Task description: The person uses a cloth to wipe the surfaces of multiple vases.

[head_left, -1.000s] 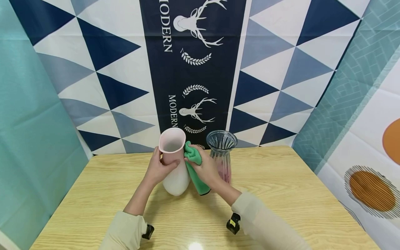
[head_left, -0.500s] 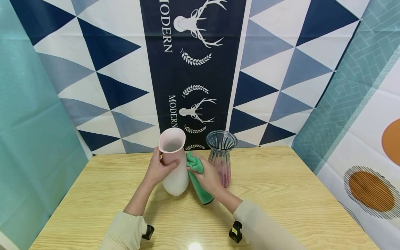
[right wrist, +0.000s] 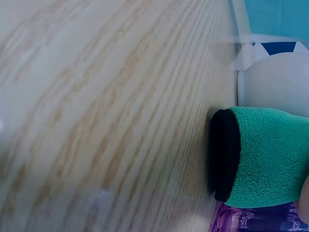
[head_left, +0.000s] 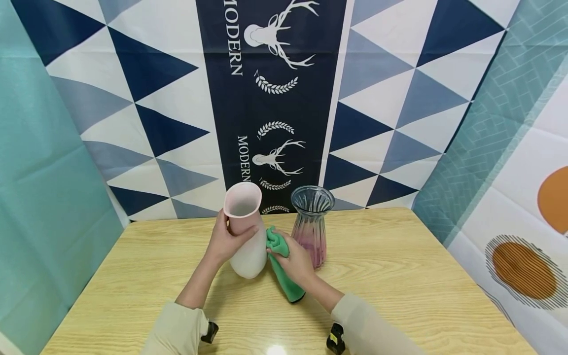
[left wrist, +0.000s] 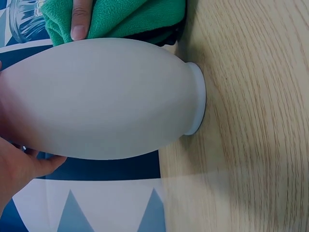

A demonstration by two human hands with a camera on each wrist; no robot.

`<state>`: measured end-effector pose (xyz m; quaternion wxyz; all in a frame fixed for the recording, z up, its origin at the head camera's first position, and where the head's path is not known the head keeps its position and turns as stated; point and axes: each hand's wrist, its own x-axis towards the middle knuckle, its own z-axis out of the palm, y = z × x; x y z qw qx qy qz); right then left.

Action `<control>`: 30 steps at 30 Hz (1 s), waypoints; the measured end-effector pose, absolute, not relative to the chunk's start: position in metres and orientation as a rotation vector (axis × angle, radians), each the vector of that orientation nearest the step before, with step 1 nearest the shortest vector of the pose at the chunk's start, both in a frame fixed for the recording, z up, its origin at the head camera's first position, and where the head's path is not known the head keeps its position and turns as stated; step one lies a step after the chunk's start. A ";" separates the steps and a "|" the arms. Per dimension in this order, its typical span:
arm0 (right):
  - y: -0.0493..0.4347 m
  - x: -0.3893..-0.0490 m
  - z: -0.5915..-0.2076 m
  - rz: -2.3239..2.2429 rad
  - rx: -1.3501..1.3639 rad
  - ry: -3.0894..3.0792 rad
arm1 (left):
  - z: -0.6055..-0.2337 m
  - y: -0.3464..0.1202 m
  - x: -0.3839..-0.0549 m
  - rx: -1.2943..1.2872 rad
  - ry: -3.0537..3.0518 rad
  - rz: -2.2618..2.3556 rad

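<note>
A tall vase, pink at the neck and white below, stands on the wooden table. My left hand grips its neck from the left, thumb across the front. On the vase's right side, my right hand holds a bunched green cloth against the lower body. In the left wrist view the white vase body fills the middle, and the cloth lies along its side. From the right wrist, the cloth's dark-edged end hangs close to the tabletop beside the vase.
A ribbed glass vase, blue-grey above and pink below, stands just right of my right hand. Behind the wooden table hangs a patterned cloth backdrop. A teal curtain is at the left.
My right hand and the green cloth have slid down the vase's right side, toward its base. The left hand keeps its grip on the neck, and the vase stays in place.
</note>
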<state>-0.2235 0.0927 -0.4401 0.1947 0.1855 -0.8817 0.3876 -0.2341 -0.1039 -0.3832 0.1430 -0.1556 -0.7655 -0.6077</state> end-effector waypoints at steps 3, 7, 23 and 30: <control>0.092 -0.223 -0.441 1.076 0.510 -2.478 | -0.384 -0.104 -0.233 -0.420 -2.208 -1.755; 0.093 -0.223 -0.442 1.084 0.503 -2.467 | -0.384 -0.103 -0.232 -0.384 -2.193 -1.738; 0.090 -0.234 -0.408 1.129 0.573 -2.261 | -0.385 -0.102 -0.232 -0.379 -2.163 -1.674; 0.085 -0.237 -0.385 1.131 0.600 -2.233 | -0.386 -0.103 -0.232 -0.393 -2.174 -1.654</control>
